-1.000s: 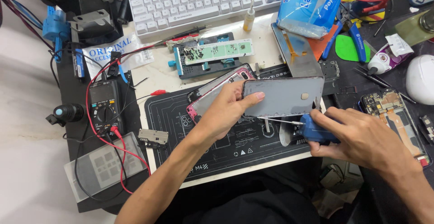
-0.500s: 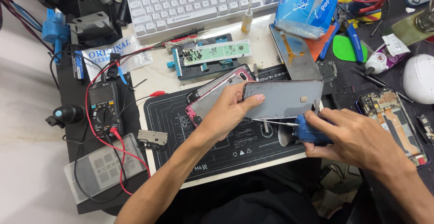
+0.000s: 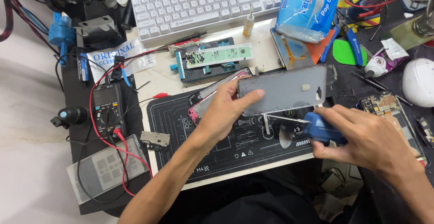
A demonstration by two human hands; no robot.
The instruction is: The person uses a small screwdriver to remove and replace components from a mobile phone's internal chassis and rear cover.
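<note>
The left hand (image 3: 224,111) is closed around the left end of a grey phone back cover (image 3: 282,89), thumb along the near edge and fingers curled over the far side, holding it tilted above a black work mat (image 3: 181,124). The cover's flat grey face looks up at the camera, with a small oval window and a camera cut-out near its right end. Behind the fingers, a phone frame with a pink edge (image 3: 203,102) lies on the mat, partly hidden by the hand.

The right hand (image 3: 366,138) grips a blue-handled tool (image 3: 323,129) firmly, fingers wrapped round the handle. Its thin metal blade (image 3: 287,119) points left and meets the near edge of the cover (whether it sits in a seam or only touches cannot be told).

Far of the mat stand a white keyboard (image 3: 199,4), a small glue bottle (image 3: 248,23) and a blue holder with a green strip (image 3: 212,59). To the left are a multimeter (image 3: 107,111) with red and black leads and a clear plastic box (image 3: 106,169). To the right lie a blue tissue pack (image 3: 307,7), a green pick (image 3: 346,52) and an opened phone (image 3: 391,115) showing its boards.
</note>
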